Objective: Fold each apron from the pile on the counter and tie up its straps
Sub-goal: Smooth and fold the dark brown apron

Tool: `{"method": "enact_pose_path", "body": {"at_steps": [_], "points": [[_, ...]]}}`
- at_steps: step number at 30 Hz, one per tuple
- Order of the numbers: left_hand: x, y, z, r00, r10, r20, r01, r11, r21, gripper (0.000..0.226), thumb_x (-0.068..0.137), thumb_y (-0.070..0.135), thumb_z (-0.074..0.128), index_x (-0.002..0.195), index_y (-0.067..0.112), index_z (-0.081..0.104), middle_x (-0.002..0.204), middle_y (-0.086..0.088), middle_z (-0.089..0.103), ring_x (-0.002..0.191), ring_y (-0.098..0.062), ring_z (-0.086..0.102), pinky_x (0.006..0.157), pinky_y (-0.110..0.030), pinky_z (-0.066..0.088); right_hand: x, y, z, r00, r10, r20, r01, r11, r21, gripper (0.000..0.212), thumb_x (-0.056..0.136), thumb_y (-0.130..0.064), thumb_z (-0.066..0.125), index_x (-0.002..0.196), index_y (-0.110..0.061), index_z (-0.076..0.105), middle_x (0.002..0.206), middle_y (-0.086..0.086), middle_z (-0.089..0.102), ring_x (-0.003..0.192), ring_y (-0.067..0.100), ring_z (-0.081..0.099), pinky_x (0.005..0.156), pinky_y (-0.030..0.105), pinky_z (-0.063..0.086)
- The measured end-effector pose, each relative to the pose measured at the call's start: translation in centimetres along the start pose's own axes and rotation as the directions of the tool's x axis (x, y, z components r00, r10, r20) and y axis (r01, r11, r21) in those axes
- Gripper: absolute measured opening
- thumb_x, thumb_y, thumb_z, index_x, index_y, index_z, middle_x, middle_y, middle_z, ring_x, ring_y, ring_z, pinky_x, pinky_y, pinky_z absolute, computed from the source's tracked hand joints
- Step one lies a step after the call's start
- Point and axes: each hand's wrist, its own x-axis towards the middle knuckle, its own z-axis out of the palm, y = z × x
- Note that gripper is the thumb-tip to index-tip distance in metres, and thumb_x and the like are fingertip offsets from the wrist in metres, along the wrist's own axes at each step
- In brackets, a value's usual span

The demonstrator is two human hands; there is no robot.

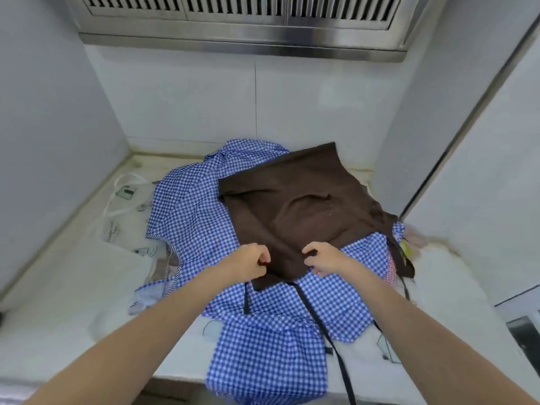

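Observation:
A dark brown apron [301, 211] lies spread on top of a pile of blue-and-white checked aprons [193, 211] on the white counter [64, 290]. My left hand [251, 263] pinches the brown apron's near edge on the left. My right hand [323, 260] grips the same near edge a little to the right. Thin black straps [318, 320] trail from that edge toward me over the checked cloth; one runs off the counter's front. Another checked apron [268, 363] hangs over the front edge.
A clear printed plastic bag [125, 211] lies left of the pile. White walls close in on the left, back and right. A steel vent hood [242, 24] hangs overhead. A steel sink edge [526, 331] shows at far right.

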Motion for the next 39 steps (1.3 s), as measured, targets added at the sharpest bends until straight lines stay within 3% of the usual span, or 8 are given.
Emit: {"method": "enact_pose_path", "body": {"at_steps": [8,16,23,29,33,35,38,39], "points": [[-1.3,-0.4,-0.7,0.979,0.024,-0.200,-0.031,0.999,-0.033,0.076,0.078,0.044,0.070,0.137,0.015,0.032,0.129,-0.006,0.039,0.119,-0.025,0.044,0.099,-0.037,0.042,-4.3,-8.0,-0.6,0.962,-0.229,-0.151,0.269,0.895,0.356,0.033,0.090,0.012,0.043,0.109,-0.003,0.066,0.086,0.003,0.058,0.082,0.017,0.062,0.081,0.026,0.054],[-0.8,3.6,-14.4,0.743,-0.109,-0.661,-0.213,0.897,-0.387,0.005,0.088,0.013,0.060,0.092,0.010,0.059,0.079,-0.004,0.060,0.089,-0.032,0.060,0.075,-0.032,0.042,-6.6,-16.6,-7.9,0.788,-0.468,-0.400,0.507,0.862,-0.010,0.045,0.090,0.011,0.045,0.133,0.000,0.045,0.122,0.014,0.060,0.099,0.018,0.063,0.084,0.016,0.047],[-6.6,6.5,-25.7,0.700,0.229,-0.677,-0.371,0.926,-0.069,0.017,0.089,0.011,0.060,0.076,0.022,0.056,0.069,0.005,0.056,0.064,-0.007,0.051,0.062,-0.024,0.039,-7.0,-19.3,-10.4,0.810,-0.358,-0.464,0.315,0.934,-0.170,0.014,0.092,-0.011,0.055,0.079,-0.005,0.056,0.054,0.001,0.059,0.049,0.015,0.060,0.050,0.023,0.049],[-10.8,7.1,-33.9,0.504,0.286,-0.815,0.062,0.929,0.365,0.020,0.095,0.019,0.052,0.109,0.013,0.064,0.102,-0.007,0.064,0.094,-0.025,0.060,0.077,-0.035,0.046,-16.2,-28.4,-18.2,-0.049,-0.680,-0.731,0.450,0.639,-0.624,0.034,0.090,-0.005,0.041,0.113,-0.008,0.066,0.104,0.015,0.069,0.099,0.031,0.060,0.090,0.038,0.044],[-12.8,9.2,-38.6,0.367,0.142,-0.919,-0.096,0.989,0.114,0.019,0.096,0.010,0.048,0.110,0.009,0.061,0.093,-0.010,0.066,0.062,-0.014,0.065,0.063,-0.027,0.053,-21.4,-32.7,-18.8,-0.230,-0.734,-0.639,0.350,0.550,-0.758,0.041,0.094,-0.007,0.039,0.131,-0.011,0.055,0.105,0.020,0.067,0.094,0.036,0.059,0.082,0.040,0.043],[-13.3,9.3,-40.0,0.380,0.047,-0.924,-0.177,0.984,-0.022,0.024,0.094,0.007,0.051,0.116,0.004,0.059,0.110,-0.014,0.065,0.078,-0.024,0.069,0.075,-0.035,0.057,-21.9,-32.8,-18.7,-0.098,-0.728,-0.679,0.377,0.604,-0.702,0.036,0.096,-0.010,0.038,0.127,-0.009,0.057,0.105,0.020,0.068,0.089,0.034,0.062,0.078,0.039,0.048],[-13.6,8.0,-39.6,0.399,0.047,-0.916,-0.131,0.991,-0.006,0.021,0.093,0.001,0.051,0.110,0.002,0.063,0.115,-0.017,0.064,0.089,-0.030,0.068,0.085,-0.038,0.054,-21.9,-31.2,-17.1,0.597,-0.593,-0.540,0.525,0.798,-0.295,0.029,0.100,-0.012,0.040,0.124,0.003,0.047,0.095,0.024,0.069,0.063,0.024,0.065,0.059,0.031,0.056],[-13.6,7.6,-39.2,0.414,0.063,-0.908,-0.136,0.991,0.007,0.019,0.093,0.001,0.051,0.106,0.002,0.065,0.112,-0.017,0.065,0.087,-0.030,0.069,0.083,-0.035,0.055,-21.9,-30.5,-16.7,0.713,-0.528,-0.461,0.525,0.838,-0.148,0.031,0.100,-0.013,0.041,0.123,0.008,0.043,0.090,0.025,0.068,0.059,0.023,0.065,0.056,0.029,0.056]]}}
